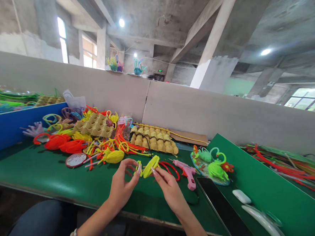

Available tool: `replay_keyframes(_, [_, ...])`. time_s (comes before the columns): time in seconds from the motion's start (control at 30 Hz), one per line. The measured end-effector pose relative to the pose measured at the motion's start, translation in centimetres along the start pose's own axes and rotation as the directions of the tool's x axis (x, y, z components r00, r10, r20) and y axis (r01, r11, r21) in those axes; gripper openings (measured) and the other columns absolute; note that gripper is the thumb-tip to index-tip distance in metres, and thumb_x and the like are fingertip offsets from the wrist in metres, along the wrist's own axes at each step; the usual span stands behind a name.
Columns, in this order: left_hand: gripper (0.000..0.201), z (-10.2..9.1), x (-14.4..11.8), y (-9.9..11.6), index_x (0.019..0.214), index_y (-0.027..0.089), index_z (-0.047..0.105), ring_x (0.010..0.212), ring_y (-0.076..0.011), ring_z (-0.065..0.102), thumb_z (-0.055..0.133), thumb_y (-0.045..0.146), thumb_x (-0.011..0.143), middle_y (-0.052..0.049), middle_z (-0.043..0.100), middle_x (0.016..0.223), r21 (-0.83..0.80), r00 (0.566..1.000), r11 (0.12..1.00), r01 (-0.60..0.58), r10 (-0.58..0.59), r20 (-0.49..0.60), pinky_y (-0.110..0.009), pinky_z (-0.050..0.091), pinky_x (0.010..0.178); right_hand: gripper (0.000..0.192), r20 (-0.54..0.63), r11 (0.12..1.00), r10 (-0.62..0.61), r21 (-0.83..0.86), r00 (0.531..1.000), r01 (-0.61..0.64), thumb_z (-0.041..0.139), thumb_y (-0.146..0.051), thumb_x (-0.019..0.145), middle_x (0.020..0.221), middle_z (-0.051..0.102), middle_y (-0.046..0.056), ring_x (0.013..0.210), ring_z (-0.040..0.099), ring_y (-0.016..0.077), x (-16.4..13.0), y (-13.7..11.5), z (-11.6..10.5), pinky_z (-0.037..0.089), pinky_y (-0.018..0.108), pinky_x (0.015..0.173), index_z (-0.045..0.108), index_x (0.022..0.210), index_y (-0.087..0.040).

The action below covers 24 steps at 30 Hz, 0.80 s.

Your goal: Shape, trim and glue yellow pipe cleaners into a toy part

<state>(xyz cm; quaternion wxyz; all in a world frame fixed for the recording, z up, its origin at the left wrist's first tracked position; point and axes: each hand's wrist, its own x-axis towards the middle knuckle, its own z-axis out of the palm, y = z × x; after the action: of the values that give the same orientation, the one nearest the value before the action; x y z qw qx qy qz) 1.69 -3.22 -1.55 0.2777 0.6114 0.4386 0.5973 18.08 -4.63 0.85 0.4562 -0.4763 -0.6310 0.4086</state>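
Note:
Both hands are close together above the green tabletop [99, 189]. My left hand [123, 183] pinches a thin yellow pipe cleaner strand [140, 169] between thumb and fingertip. Long pale nails show on that hand. My right hand [170, 190] grips a wound oval of yellow pipe cleaner [151, 166] between thumb and fingers. The strand and the oval lie almost against each other; I cannot tell whether they are joined. Just behind my right hand are red pipe cleaner loops [174, 168] and a pink glue gun [187, 171]. A finished-looking yellow oval [114, 156] rests left of my hands.
Red swan-like shapes [71, 146], pipe cleaner pieces and egg cartons [156, 143] crowd the back left. Right of me are green swans on a board [218, 170], a phone [223, 205] and a white case [241, 196]. Blue [26, 127] and green [262, 185] dividers flank the table.

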Motion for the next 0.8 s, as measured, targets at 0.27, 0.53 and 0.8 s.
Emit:
replay_keyframes(0.27, [0.021, -0.5, 1.0, 0.6, 0.093, 0.022, 0.07, 0.094, -0.0227, 0.06, 0.06, 0.03, 0.076, -0.008, 0.068, 0.099, 0.119, 0.975, 0.99, -0.078, 0.05, 0.217, -0.036, 0.046, 0.088, 0.039, 0.105, 0.994, 0.0, -0.111, 0.994, 0.011, 0.042, -0.048, 0.087, 0.093, 0.065, 0.003, 0.087, 0.057, 0.0198, -0.3, 0.4, 0.3, 0.045, 0.031, 0.079, 0.064, 0.103, -0.021])
replay_keyframes(0.53, [0.031, -0.8, 1.0, -2.8, 0.108, 0.019, 0.06, 0.096, -0.0249, 0.058, 0.055, 0.03, 0.08, -0.011, 0.063, 0.106, 0.536, 0.961, 0.819, -0.205, 0.064, 0.271, -0.04, 0.045, 0.086, 0.029, 0.2, 0.864, 0.177, -0.501, 0.964, -0.055, 0.04, -0.033, 0.087, 0.076, 0.063, 0.002, 0.072, 0.056, 0.0165, -0.2, 1.2, -0.9, 0.038, 0.026, 0.064, 0.061, 0.076, -0.018])
replay_keyframes(0.8, [0.024, 0.0, 1.1, -5.3, 0.097, 0.018, 0.064, 0.083, -0.0216, 0.059, 0.045, 0.015, 0.083, -0.009, 0.065, 0.09, 0.676, 0.92, 0.654, -0.339, 0.082, 0.383, -0.035, 0.047, 0.079, 0.022, 0.217, 0.843, 0.217, -0.534, 0.952, -0.07, 0.041, -0.028, 0.087, 0.076, 0.062, 0.001, 0.073, 0.056, 0.0144, -0.1, 1.7, -0.9, 0.036, 0.023, 0.063, 0.056, 0.074, -0.019])
